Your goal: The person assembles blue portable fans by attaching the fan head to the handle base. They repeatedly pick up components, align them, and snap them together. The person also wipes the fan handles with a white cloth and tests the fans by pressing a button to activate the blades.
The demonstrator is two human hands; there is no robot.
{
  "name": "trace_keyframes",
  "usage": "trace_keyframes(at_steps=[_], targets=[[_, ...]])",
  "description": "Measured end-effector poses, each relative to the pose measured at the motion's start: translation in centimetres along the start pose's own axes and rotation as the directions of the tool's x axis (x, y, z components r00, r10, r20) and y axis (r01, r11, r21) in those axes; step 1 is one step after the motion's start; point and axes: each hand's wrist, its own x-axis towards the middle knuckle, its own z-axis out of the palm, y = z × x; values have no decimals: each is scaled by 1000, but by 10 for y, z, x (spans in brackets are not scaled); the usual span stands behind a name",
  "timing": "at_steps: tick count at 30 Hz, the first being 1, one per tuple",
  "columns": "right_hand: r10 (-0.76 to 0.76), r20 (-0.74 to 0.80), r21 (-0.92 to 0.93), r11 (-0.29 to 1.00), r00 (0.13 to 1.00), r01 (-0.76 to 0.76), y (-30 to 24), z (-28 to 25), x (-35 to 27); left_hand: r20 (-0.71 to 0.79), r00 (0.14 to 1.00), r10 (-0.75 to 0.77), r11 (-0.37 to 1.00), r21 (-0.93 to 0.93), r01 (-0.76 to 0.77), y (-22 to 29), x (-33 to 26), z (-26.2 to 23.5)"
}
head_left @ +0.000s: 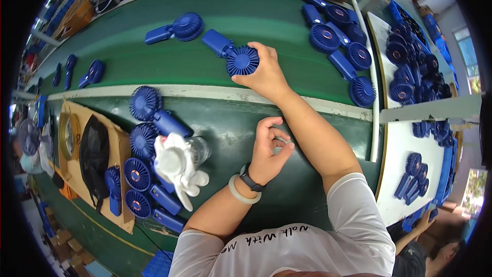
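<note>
My right hand (269, 69) reaches over the green belt, its thumb and fingers closed around the round head of a blue handheld fan (242, 60). The fan's handle (218, 43) points to the far left. Nearer to me, my left hand (271, 149) hovers above the dark green worktop, wearing a watch and a pale bracelet. Its fingers are loosely curled and apart, with nothing visible in them. Another blue handheld fan (179, 28) lies on the belt to the left of the held one. Left of my left hand lie a white glove (177, 161) and a clear jar (199, 150).
Several blue fans (138, 172) crowd the worktop's left, beside an open carton (123, 146) holding a black bag (94, 156). More fans (324, 37) lie at the belt's right end. A metal rail (430, 115) crosses at right, near a white table (410, 143) of fans. Another person (420, 256) sits lower right.
</note>
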Motion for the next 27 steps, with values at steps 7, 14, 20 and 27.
trace_keyframes(at_steps=[7,14,20,27], targets=[[-28,181,856,496,983,-144,51,-138,-34,266,914,-306,707,-580,405,-5,6,-9],[-317,384,847,494,867,-195,76,-190,-79,800,566,-201,600,-356,717,4,11,-1],[-136,364,618,775,921,-130,49,-146,-48,472,744,-473,759,-210,616,5,3,2],[-263,-313,-700,713,913,-34,97,-124,39,183,923,-339,829,-405,385,10,7,2]])
